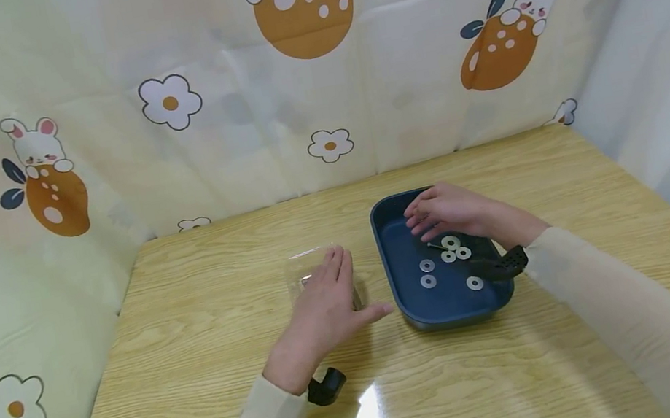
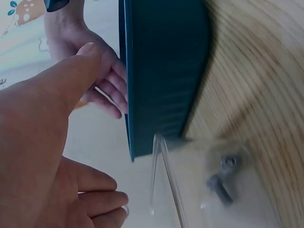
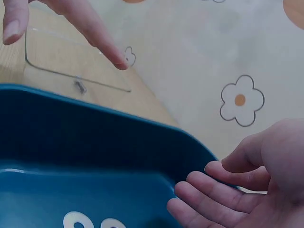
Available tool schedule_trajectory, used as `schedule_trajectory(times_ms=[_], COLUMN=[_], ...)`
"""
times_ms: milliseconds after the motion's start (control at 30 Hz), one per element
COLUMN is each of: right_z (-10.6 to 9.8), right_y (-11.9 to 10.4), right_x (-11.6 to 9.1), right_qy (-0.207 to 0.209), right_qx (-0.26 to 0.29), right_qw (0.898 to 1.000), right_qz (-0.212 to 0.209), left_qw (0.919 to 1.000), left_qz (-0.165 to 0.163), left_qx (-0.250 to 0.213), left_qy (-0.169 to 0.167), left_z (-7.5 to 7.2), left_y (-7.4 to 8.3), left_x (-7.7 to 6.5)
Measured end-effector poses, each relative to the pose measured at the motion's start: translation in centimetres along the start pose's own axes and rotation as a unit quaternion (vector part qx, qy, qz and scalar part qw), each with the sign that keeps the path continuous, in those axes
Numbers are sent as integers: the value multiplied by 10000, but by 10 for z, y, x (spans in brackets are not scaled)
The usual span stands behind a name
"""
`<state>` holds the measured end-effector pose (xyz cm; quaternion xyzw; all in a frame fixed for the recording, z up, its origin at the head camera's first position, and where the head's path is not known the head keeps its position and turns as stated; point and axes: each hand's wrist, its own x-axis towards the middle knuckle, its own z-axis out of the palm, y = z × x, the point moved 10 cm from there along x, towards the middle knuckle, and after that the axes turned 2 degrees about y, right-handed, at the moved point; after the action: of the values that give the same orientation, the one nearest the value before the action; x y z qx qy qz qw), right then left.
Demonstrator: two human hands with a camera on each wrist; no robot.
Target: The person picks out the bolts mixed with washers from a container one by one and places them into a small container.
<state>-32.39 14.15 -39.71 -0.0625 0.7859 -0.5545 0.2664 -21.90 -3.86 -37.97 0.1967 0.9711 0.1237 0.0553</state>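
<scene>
Tbl (image 1: pixel 207 319): washers (image 1: pixel 457 243) nr R fingers (image 3: pixel 216 190)

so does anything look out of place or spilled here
Possibly one thing: a slim metal piece lies among the flat washers in the blue tray, while bolts sit in the clear box. Nothing visible looks spilled or damaged.

No text, label, brand, number or sign can be read anywhere here
</scene>
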Motion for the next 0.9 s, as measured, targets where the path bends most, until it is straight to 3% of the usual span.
schedule_trajectory(times_ms=[433,900], right_z=[-12,-6], right_y=[13,28], right_x=[-8,-16], right_qy=[97,-270], right_qx=[-350,-805], right_qw=[9993,9945], right_qz=[68,609], left_qw=[9991,9988], left_qz=[364,413], left_qx=[175,200], left_qy=[-121,-171], left_z=[19,26], left_y=[32,41], left_x=[12,12])
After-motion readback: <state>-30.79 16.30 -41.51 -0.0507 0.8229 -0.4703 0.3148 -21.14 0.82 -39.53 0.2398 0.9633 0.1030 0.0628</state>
